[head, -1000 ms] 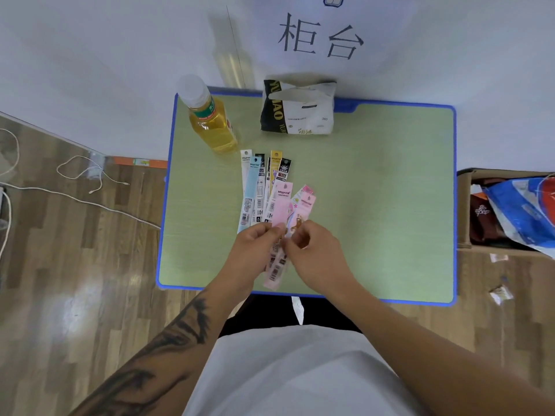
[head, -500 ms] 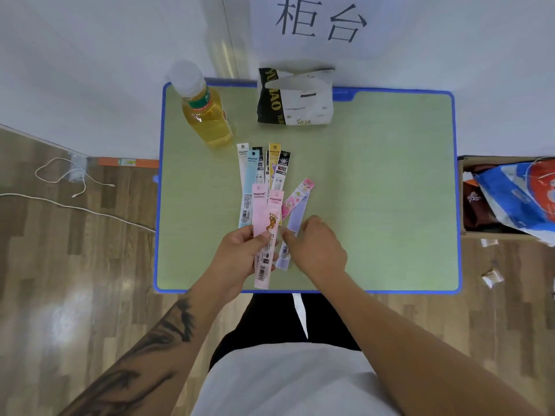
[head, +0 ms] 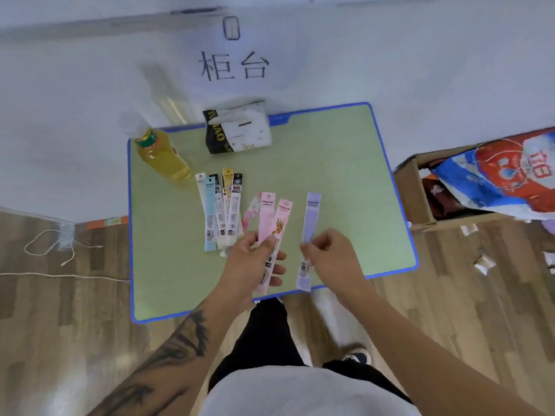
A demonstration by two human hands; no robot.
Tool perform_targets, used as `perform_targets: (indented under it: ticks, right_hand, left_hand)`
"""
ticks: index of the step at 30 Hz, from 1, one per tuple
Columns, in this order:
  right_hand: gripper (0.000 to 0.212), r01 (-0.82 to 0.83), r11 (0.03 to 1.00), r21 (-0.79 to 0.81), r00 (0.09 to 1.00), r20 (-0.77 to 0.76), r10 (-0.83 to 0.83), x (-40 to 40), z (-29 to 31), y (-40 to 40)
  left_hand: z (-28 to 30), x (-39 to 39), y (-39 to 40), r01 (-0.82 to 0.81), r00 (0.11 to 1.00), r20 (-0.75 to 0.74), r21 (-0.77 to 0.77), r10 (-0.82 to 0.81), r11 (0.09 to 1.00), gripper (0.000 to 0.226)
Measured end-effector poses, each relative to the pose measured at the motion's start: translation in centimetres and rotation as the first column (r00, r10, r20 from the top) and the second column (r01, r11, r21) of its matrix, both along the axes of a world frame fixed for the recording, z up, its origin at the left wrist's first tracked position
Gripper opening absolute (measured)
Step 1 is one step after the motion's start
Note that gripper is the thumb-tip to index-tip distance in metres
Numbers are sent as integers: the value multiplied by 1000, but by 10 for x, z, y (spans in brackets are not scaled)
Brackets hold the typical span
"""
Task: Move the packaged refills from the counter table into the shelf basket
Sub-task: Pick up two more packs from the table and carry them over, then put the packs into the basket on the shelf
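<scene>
Both hands hold refills above the near side of the table [head: 330,163].
A wall sign [head: 233,66] reads "柜台". The left hand [head: 252,262] grips two pink refills [head: 271,226]; the right hand [head: 330,256] pinches a lilac refill [head: 310,220]. More refills [head: 220,211] lie fanned on the table, just left of the hands.

Your left hand [head: 250,262] pinches two pink refill packs [head: 271,223] while your right hand [head: 333,259] pinches a lilac pack [head: 310,223], both near the table's front edge.
</scene>
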State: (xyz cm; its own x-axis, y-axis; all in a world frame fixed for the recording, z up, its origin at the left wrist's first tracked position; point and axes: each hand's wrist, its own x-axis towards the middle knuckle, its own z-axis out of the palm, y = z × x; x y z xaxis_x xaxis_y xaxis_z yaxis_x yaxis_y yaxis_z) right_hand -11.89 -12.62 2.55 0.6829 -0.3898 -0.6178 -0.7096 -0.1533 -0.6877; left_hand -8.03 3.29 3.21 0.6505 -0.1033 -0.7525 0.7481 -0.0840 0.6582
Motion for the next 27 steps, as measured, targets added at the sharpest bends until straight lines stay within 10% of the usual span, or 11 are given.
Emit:
perform_targets:
  ticks: [13,27]
  right_hand:
    - [18,582,780,230,641,460,-615,-286,133,-254]
    - [20,807,465,364,182,597,-782,-517,179,-459]
  left_hand:
    - [109,-208,-330,600,790,306,-202,-532,774,23]
    - [177,-418,-591,892,450,451,-196,-771,407,22]
